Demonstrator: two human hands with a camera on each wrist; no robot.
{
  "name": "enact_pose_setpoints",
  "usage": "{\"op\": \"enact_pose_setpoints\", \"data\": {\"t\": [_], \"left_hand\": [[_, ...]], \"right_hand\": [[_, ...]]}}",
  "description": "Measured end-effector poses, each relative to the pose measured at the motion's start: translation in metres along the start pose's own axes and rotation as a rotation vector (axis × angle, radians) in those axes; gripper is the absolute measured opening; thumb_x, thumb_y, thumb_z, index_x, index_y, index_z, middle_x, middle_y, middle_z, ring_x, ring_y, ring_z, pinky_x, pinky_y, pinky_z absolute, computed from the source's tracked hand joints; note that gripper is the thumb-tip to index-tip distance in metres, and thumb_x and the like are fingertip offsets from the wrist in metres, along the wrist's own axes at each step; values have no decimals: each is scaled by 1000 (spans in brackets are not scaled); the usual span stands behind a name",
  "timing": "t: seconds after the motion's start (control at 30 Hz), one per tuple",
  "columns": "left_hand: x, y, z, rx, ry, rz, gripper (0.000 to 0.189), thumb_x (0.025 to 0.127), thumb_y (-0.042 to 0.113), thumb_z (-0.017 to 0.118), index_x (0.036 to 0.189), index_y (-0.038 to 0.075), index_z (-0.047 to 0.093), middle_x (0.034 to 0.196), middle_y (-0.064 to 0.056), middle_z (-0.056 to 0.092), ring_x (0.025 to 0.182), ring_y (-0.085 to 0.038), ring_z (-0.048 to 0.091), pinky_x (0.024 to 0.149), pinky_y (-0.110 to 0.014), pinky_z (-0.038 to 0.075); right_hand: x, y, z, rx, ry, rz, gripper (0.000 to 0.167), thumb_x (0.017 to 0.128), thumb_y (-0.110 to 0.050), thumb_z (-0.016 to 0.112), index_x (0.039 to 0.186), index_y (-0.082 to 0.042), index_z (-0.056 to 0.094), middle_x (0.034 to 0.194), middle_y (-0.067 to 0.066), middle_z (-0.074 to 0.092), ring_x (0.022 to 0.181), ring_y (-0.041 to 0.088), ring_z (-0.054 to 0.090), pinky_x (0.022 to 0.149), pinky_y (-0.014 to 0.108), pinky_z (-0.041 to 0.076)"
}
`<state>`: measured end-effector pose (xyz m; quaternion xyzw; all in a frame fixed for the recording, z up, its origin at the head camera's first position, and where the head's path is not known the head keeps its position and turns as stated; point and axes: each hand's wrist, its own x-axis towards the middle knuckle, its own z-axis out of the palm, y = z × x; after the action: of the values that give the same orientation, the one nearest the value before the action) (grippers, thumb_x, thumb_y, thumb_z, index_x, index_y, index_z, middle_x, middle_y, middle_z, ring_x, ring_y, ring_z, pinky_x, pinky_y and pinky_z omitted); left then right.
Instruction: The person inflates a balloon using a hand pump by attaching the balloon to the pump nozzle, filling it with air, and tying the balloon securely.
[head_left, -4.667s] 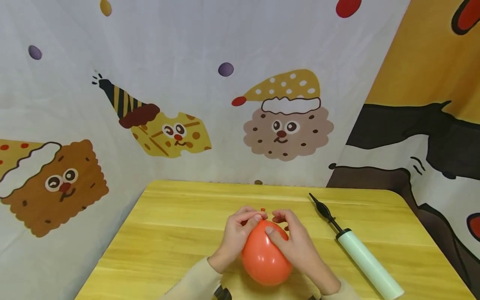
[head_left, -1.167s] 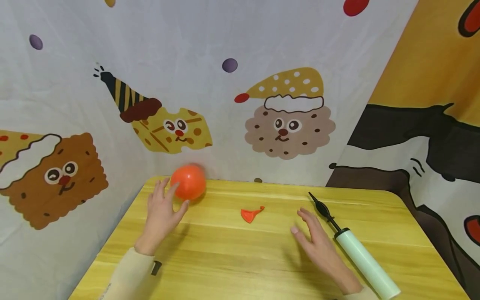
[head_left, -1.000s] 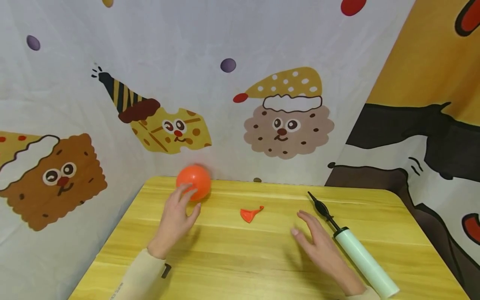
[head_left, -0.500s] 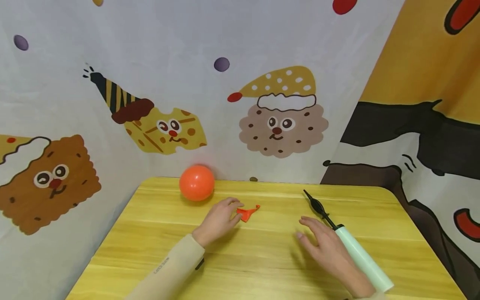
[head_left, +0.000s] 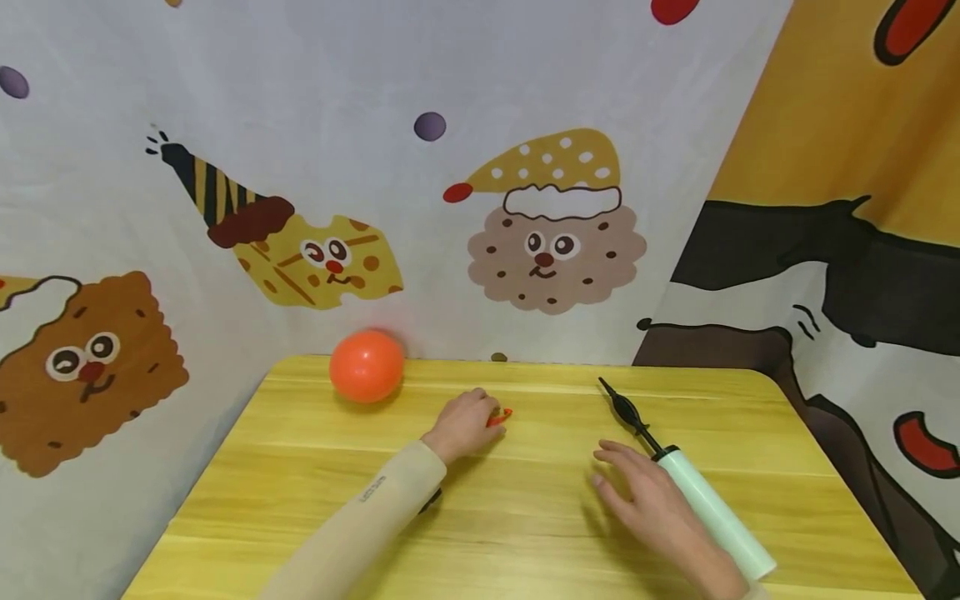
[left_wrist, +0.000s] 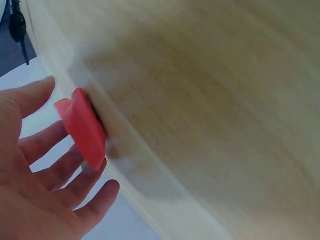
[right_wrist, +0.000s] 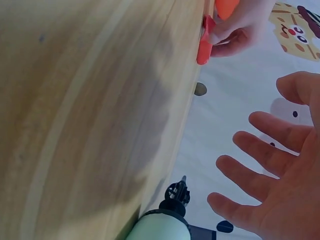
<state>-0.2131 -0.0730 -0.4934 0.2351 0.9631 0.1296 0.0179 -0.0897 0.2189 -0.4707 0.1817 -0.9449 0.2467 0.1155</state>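
Observation:
My left hand (head_left: 463, 427) reaches over a flat, uninflated red balloon (left_wrist: 85, 129) on the table. In the left wrist view the fingers are spread around this balloon, and the thumb stands apart from it. Whether the fingertips touch it is hard to tell. In the head view the hand covers most of it, leaving the neck end visible. A round inflated red balloon (head_left: 366, 367) rests near the table's back left edge, untouched. My right hand (head_left: 651, 500), fingers loosely spread, hovers beside a pale green hand pump (head_left: 716, 512) and holds nothing.
The yellow wood-grain table (head_left: 300, 467) backs onto a white cloth (head_left: 360, 100) printed with cartoon biscuits and cheese. The pump's black nozzle (head_left: 624, 408) points to the back of the table.
Earlier both hands held the inflated balloon at its neck; it now lies at the back left, having rolled slightly. My left hand has moved right from it to the flat balloon.

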Motion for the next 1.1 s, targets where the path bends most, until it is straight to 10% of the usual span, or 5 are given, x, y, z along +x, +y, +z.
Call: {"op": "enact_pose_setpoints", "data": {"t": [0.33,1.1], "left_hand": [[4,-3,6,-35,48,-41,6,93,14,76,88,17,77,93,3,67,87,-16,65,74,-33,56],[-46,1,-25,-276,281,54,6,93,13,79,94,18,78,65,18,57,61,-1,52,60,-21,47]], "right_hand": [[1,1,5,4,-28,-1,32,99,-23,72,126,-6,69,138,16,63,124,38,62,100,57,51],[7,-14,17,60,-30,38,35,101,-25,69,130,-7,68,142,11,61,124,38,62,100,59,51]]}}
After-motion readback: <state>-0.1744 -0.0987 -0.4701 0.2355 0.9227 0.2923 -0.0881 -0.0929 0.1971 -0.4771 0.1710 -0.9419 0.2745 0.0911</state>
